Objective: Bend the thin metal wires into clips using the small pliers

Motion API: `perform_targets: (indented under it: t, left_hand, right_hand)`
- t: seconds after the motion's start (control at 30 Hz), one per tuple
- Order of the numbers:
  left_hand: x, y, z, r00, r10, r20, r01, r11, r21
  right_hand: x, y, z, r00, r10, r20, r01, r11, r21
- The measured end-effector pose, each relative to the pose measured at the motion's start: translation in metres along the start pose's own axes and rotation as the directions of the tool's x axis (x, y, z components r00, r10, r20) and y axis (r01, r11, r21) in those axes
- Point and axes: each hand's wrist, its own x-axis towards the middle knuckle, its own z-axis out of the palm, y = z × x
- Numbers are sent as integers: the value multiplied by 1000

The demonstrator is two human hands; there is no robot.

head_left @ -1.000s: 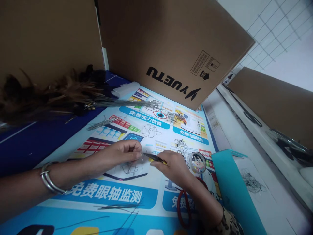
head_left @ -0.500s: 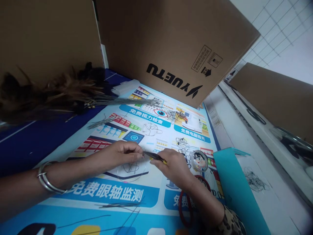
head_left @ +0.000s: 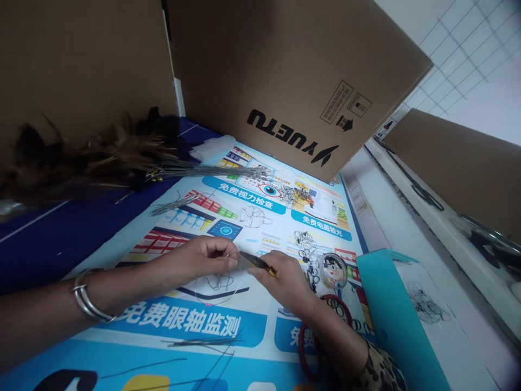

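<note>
The left hand (head_left: 215, 255) has its thumb and forefinger pinched closed, apparently on a thin, pale, see-through wire loop (head_left: 208, 304) that hangs below those fingers, with a small pink spot at its lowest part, while the right hand (head_left: 285, 279) is wrapped around slim pliers with dark, narrow tips and yellow-marked handles (head_left: 256, 262); the pliers' long axis runs from the right hand's grip towards the left fingertips, tips slightly higher than handles, ending just beside the left thumb and forefinger, so the left hand is nearer the working end, though whether the jaws are closed on wire is too small to tell. Just right of the right hand lie small black rings (head_left: 313, 277) and a round piece with a glassy rim (head_left: 334, 270); beneath the right forearm are red looped handles (head_left: 303, 353), partly hidden, and farther right stands an open turquoise box (head_left: 391, 304). Beyond both hands, a large brown cardboard box (head_left: 301, 70) bears "YUETU" in black, upside down, beside smaller print that cannot be read. The blue-and-white printed sheet (head_left: 260, 317) under the hands reads 免费眼轴监测 below the left hand, 免费视力检查 and 免费电脑验光 beyond them, and a panel beginning 免费 by the right forearm, which covers the rest
</note>
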Motion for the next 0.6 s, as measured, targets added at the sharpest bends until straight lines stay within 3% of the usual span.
perform_targets:
  t: [0.27,0.6]
  left_hand:
    - [-2,-2,-3,999,25,-23,-25,999,25]
    - [2,-11,-6,999,34,-27,-30,990,136]
  right_hand:
    - [1,3,2,999,-39,12,39,999,18]
    - [-2,9,10,978,-151,-144,100,946,-308]
